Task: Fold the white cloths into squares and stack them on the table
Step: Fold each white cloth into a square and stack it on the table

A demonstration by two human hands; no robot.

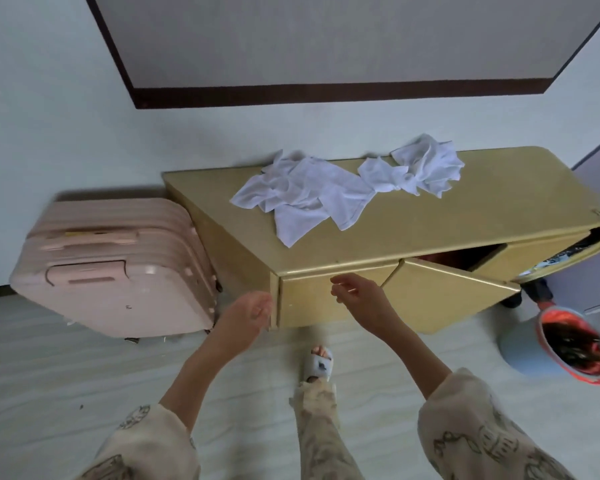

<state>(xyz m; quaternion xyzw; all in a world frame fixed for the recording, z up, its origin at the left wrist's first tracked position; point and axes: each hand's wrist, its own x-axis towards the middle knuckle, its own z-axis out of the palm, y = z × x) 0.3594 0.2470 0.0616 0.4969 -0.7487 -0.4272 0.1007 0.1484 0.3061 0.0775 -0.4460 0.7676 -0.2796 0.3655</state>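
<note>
1. White cloths [329, 194] are seen crumpled in a loose heap on the top of the yellow counter [465, 216], toward its back-left; nothing is folded or stacked yet.
2. Two clumps are made out: a flatter spread at left [291, 199] and a bunched wad at right [426, 166], joined or overlapping at a twisted neck; a cloth count cannot be told.
3. Handling is judged as light, soft and limp, with no stiffness, so shape is not held when lifted. Clinging between layers is likely; one cloth should be separated before folding.
4. Best hold is judged to be the free corners: the pointed corner nearest the front edge [288, 242] and the hem corner beside it [343, 225].
5. Left hand [253, 311] is seen empty, fingers loosely curled, low by the counter's front-left corner. Right hand [355, 294] is empty too, fingers part-spread, in front of the counter's face. Both are apart from the cloths.
6. Open room: bare top is available in front and to the right of the cloths for flattening and stacking.
7. Edges to be watched: the front edge, over which cloth could slide, and the open door [454, 282] jutting out at right. A pink suitcase [115, 268] stands close at left, a bin [568, 344] on the floor at right.
</note>
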